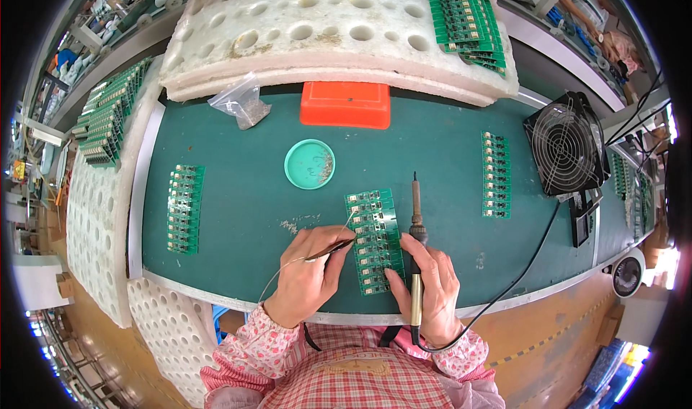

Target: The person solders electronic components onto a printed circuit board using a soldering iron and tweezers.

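A green circuit board panel (375, 236) lies on the green mat in front of me. My left hand (308, 275) pinches a thin solder wire (339, 242) whose tip reaches the panel's left edge. My right hand (430, 288) holds a soldering iron (416, 225) by its yellow handle, tip pointing away from me beside the panel's right edge, while its fingers rest on the panel's lower right corner.
A round teal dish (310, 164) and an orange box (346, 104) sit farther back. More board panels lie at the left (184, 208) and right (495, 174). A black fan (566, 143) stands at right. White foam trays (331, 30) hold stacked boards.
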